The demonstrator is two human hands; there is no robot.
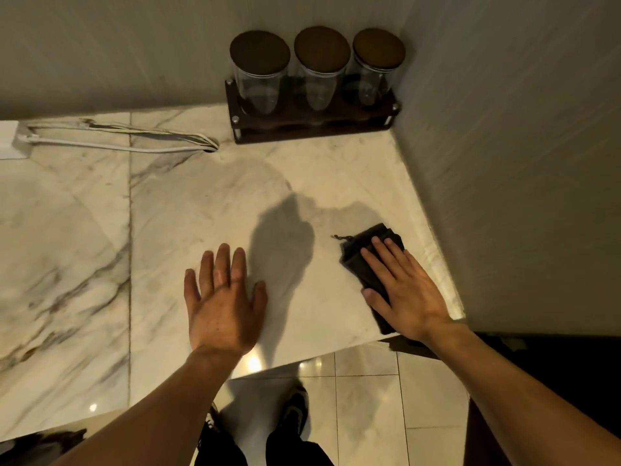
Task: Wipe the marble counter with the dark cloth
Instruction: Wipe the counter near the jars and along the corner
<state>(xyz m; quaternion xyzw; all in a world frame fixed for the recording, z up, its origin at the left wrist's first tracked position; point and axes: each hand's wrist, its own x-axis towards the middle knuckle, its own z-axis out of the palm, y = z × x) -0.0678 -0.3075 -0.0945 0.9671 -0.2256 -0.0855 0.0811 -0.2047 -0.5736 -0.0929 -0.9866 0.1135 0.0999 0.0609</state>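
Note:
The marble counter [188,210] is white with grey veins and fills the middle of the view. A folded dark cloth [364,260] lies flat on it near the right wall, a loose thread trailing from its far corner. My right hand [403,290] presses flat on top of the cloth, fingers spread, covering its near half. My left hand [223,301] hovers just above or rests on the bare marble to the left of the cloth, palm down, fingers apart, holding nothing.
A dark rack [312,126] with three lidded glass jars stands in the back corner. White cables [117,141] run along the back from a white box [10,139] at the left. A wall [521,163] bounds the right side. Tiled floor and my shoes show below the front edge.

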